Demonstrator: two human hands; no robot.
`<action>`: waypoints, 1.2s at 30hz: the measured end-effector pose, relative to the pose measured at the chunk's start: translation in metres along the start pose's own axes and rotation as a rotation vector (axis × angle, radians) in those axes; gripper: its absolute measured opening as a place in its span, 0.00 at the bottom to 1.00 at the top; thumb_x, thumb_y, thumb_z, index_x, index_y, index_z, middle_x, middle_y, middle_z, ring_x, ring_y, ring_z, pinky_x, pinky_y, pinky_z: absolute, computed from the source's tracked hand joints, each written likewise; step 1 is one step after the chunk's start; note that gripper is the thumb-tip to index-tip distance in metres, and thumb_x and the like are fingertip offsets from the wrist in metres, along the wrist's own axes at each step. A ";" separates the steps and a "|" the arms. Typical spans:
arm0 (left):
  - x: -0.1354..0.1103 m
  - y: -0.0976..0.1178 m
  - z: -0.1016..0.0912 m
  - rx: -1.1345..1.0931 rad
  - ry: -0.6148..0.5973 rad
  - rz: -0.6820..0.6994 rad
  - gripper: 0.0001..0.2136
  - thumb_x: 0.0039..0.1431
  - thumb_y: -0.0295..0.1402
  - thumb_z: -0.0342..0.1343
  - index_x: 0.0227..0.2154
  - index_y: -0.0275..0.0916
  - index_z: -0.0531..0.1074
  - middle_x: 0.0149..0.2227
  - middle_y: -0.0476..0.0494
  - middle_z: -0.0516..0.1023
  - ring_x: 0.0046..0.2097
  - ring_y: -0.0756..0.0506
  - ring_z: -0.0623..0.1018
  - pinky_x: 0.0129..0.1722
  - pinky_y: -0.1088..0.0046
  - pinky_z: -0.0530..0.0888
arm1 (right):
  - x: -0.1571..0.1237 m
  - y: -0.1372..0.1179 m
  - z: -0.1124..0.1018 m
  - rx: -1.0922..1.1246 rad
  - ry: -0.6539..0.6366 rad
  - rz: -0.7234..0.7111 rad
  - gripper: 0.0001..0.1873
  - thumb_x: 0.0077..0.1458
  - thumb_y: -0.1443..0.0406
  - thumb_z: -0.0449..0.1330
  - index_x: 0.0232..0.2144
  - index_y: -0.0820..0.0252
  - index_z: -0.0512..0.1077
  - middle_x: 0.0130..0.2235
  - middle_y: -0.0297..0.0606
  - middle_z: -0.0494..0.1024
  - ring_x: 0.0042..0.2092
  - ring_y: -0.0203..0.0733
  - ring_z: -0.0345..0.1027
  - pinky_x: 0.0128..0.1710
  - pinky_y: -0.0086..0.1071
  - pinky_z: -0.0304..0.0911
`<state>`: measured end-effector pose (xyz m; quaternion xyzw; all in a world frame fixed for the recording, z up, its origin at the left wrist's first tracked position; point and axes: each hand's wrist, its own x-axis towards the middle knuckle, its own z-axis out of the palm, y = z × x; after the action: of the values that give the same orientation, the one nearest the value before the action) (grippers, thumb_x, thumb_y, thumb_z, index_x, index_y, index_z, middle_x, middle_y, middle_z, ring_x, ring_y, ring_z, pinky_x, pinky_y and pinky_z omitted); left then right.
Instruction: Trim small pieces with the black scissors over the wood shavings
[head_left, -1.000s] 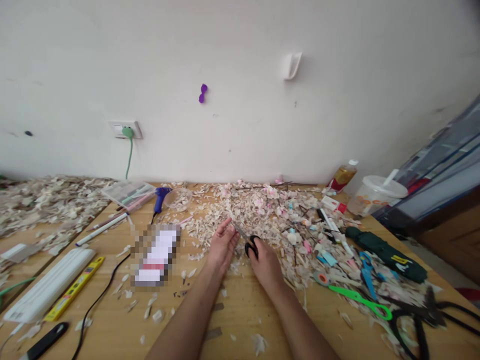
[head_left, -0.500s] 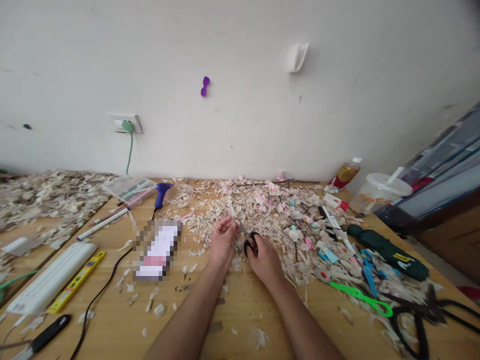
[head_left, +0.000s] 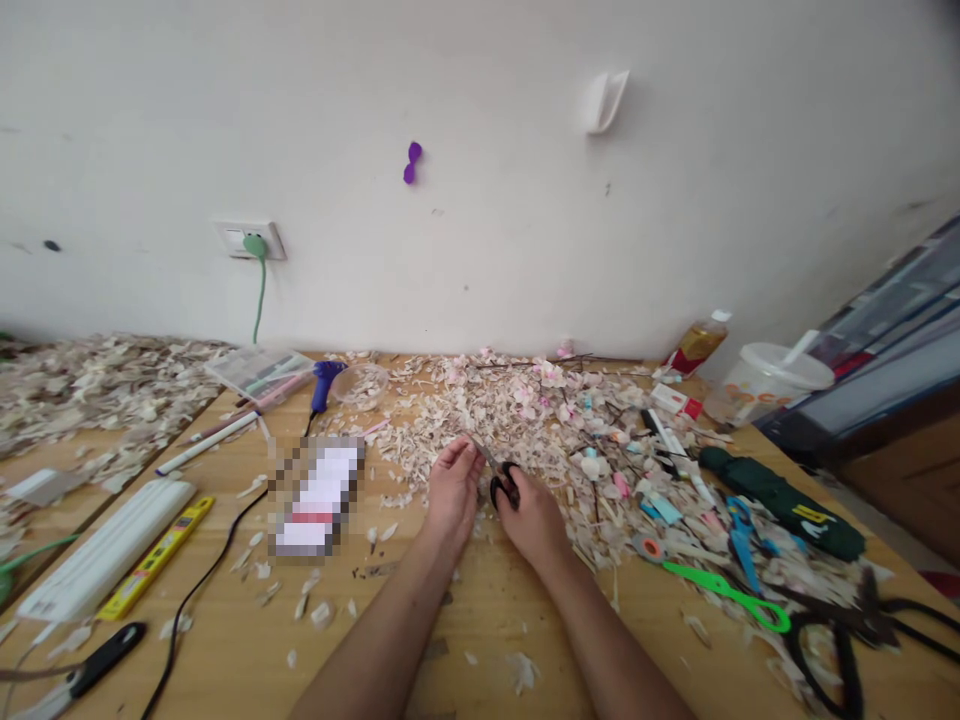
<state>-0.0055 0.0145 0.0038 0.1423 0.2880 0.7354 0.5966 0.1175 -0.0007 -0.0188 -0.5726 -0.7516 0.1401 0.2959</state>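
My right hand [head_left: 534, 512] is closed round the black handles of a small pair of scissors [head_left: 504, 482], whose blades point up and left toward my left fingers. Thumb and fingertips of my left hand [head_left: 454, 488] are pinched together right by the blade tips. Whatever sits in that pinch is too small to make out. Both hands are held over the near edge of a heap of pale, dry petal-like scraps [head_left: 442, 415]. Pink and white blossoms [head_left: 547, 375] on thin dark twigs lie at the back of the heap.
Left stand a blue glue gun [head_left: 324, 385], a blurred phone [head_left: 319, 495], a white power strip [head_left: 105, 550] and a yellow level [head_left: 156, 560]. Right are green scissors [head_left: 727, 592], large black shears [head_left: 844, 650], a dark green umbrella [head_left: 784, 503], a bottle [head_left: 699, 345] and a lidded plastic cup [head_left: 772, 385].
The camera view has shifted slightly. My hands keep nearly the same pose, with the left pinch and the scissor tips still close together.
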 end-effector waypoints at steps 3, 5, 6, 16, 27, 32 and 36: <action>0.001 0.001 -0.001 -0.012 0.010 0.010 0.08 0.44 0.27 0.66 0.30 0.37 0.75 0.31 0.49 0.76 0.35 0.52 0.75 0.44 0.73 0.69 | 0.000 0.000 0.000 -0.001 -0.003 0.005 0.12 0.56 0.63 0.52 0.42 0.60 0.69 0.34 0.41 0.75 0.38 0.44 0.68 0.39 0.32 0.59; 0.001 0.000 -0.001 -0.013 0.016 0.008 0.08 0.45 0.27 0.66 0.29 0.37 0.75 0.31 0.49 0.76 0.35 0.52 0.75 0.44 0.73 0.69 | 0.001 0.000 0.000 -0.007 -0.003 0.007 0.13 0.56 0.63 0.52 0.42 0.60 0.68 0.34 0.40 0.75 0.38 0.44 0.68 0.39 0.32 0.59; 0.001 0.000 -0.001 -0.010 0.014 0.006 0.08 0.45 0.27 0.66 0.29 0.37 0.75 0.31 0.49 0.76 0.35 0.52 0.75 0.44 0.73 0.69 | 0.001 0.000 0.000 -0.010 -0.002 0.007 0.13 0.56 0.63 0.52 0.42 0.60 0.69 0.34 0.40 0.75 0.38 0.44 0.68 0.39 0.32 0.59; 0.001 -0.002 -0.002 0.017 0.003 0.022 0.08 0.45 0.28 0.66 0.30 0.37 0.74 0.31 0.49 0.76 0.35 0.52 0.75 0.43 0.73 0.69 | 0.000 0.000 -0.001 -0.026 -0.011 0.011 0.12 0.56 0.63 0.51 0.41 0.60 0.69 0.35 0.41 0.75 0.38 0.44 0.67 0.39 0.32 0.59; 0.001 -0.004 -0.002 0.080 -0.024 0.040 0.08 0.44 0.30 0.66 0.29 0.38 0.74 0.31 0.49 0.76 0.34 0.52 0.75 0.42 0.74 0.69 | 0.000 0.002 0.001 0.003 -0.018 -0.004 0.14 0.55 0.64 0.52 0.44 0.61 0.68 0.37 0.43 0.75 0.40 0.45 0.68 0.41 0.33 0.60; 0.000 -0.004 0.000 0.055 -0.011 0.016 0.09 0.43 0.30 0.67 0.29 0.37 0.74 0.30 0.50 0.76 0.33 0.52 0.75 0.41 0.75 0.69 | 0.000 0.002 0.001 0.006 -0.022 0.000 0.15 0.57 0.64 0.51 0.45 0.62 0.68 0.38 0.44 0.76 0.41 0.46 0.68 0.42 0.34 0.60; -0.001 -0.002 0.001 0.030 0.018 0.000 0.09 0.42 0.29 0.67 0.29 0.37 0.74 0.30 0.50 0.76 0.33 0.52 0.74 0.41 0.75 0.69 | 0.000 0.003 0.002 0.005 -0.033 -0.003 0.15 0.57 0.64 0.51 0.45 0.62 0.68 0.39 0.45 0.76 0.41 0.47 0.68 0.42 0.35 0.61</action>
<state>-0.0036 0.0143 0.0036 0.1448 0.3043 0.7323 0.5918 0.1180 0.0009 -0.0220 -0.5685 -0.7568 0.1512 0.2850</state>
